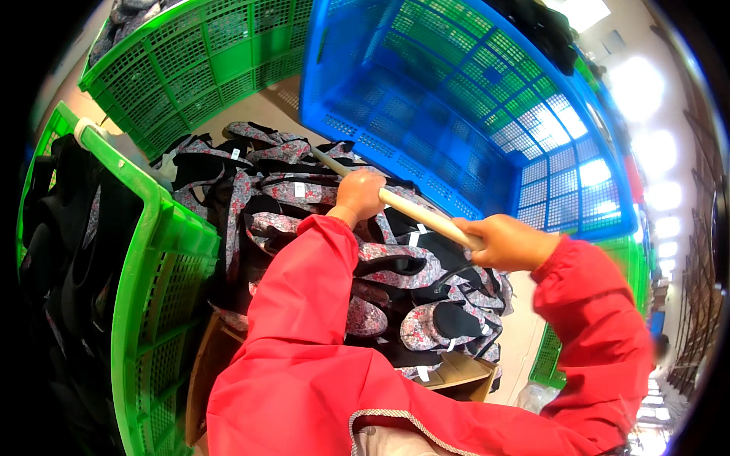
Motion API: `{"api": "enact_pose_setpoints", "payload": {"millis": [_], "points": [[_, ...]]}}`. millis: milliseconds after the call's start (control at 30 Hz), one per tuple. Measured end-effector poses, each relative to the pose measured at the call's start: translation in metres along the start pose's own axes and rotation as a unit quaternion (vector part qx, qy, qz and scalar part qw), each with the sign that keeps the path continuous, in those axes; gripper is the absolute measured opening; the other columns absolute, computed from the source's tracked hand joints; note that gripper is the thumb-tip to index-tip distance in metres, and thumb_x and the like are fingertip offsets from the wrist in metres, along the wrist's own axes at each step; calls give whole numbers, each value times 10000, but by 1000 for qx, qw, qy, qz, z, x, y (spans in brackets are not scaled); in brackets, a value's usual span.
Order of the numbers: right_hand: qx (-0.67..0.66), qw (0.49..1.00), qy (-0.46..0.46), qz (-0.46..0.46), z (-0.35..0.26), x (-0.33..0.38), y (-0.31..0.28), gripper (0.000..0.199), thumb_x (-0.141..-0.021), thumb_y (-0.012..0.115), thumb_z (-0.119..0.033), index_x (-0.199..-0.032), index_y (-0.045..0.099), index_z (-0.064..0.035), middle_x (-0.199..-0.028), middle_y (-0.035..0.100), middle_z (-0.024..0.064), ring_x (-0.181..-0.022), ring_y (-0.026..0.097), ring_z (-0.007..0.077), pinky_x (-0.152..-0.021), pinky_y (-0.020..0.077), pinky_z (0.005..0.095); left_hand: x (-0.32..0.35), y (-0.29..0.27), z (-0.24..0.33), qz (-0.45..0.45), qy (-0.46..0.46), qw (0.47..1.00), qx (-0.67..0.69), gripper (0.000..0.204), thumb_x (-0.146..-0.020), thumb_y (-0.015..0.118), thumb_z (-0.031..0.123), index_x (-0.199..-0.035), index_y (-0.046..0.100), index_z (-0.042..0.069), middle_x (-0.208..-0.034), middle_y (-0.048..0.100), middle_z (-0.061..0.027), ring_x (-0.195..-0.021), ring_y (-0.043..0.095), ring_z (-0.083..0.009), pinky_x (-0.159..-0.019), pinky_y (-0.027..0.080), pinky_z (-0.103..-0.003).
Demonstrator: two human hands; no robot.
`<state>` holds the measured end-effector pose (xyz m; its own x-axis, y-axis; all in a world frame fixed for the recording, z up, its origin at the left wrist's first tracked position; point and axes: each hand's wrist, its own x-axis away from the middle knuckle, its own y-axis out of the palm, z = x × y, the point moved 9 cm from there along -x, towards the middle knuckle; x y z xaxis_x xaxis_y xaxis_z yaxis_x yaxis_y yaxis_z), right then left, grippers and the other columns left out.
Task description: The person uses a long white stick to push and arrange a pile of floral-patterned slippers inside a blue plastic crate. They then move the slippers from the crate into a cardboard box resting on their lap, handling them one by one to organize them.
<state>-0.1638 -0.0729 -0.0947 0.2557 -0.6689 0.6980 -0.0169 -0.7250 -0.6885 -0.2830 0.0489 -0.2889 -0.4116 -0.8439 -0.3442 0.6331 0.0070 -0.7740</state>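
Both hands on a pale stick slanting over a heap of floral shoe uppers.

The left hand [359,194] clasps the wooden stick [414,211] farther up; the right hand [506,243] grips its near end. The stick's long axis runs far-left to near-right, its far tip against the shoe uppers [304,190].

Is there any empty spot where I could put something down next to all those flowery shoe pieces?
Hardly. The flowery pieces cover the wooden table; only its near edge is bare. The blue crate above is empty inside. Both hands, left hand and right hand, grip a wooden stick over the pile. The green crate is full.
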Motion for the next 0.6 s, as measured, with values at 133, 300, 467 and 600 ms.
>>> {"api": "enact_pose_setpoints", "payload": {"millis": [133,300,467,600], "points": [[33,993,-10,110,15,-28,45,625,-809,607,-124,-1417,467,-97,-866,659,236,-794,658,379,-720,510,459,8,15,-21,36,20,999,22,176,-656,737,95,-788,624,63,-924,663,-133,-928,616,-352,-859,497,-434],[18,987,36,156,26,-12,33,566,-821,583,-135,-1380,515,-195,-853,665,225,-789,650,410,-705,506,485,-8,8,-2,45,52,997,46,178,-706,716,134,-816,597,60,-883,630,-146,-926,609,-356,-821,497,-453],[124,964,41,231,28,25,-10,505,-819,626,-166,-1317,547,-184,-810,671,192,-750,659,391,-659,511,502,-57,2,27,51,36,997,47,173,-711,714,164,-820,610,78,-878,630,-126,-904,613,-352,-799,495,-462],[173,970,15,171,25,29,-3,472,-791,652,-139,-1254,563,-115,-760,649,194,-716,647,396,-642,497,512,-43,42,46,17,36,994,103,206,-690,743,187,-813,610,87,-896,645,-118,-921,614,-344,-783,491,-471]]}}
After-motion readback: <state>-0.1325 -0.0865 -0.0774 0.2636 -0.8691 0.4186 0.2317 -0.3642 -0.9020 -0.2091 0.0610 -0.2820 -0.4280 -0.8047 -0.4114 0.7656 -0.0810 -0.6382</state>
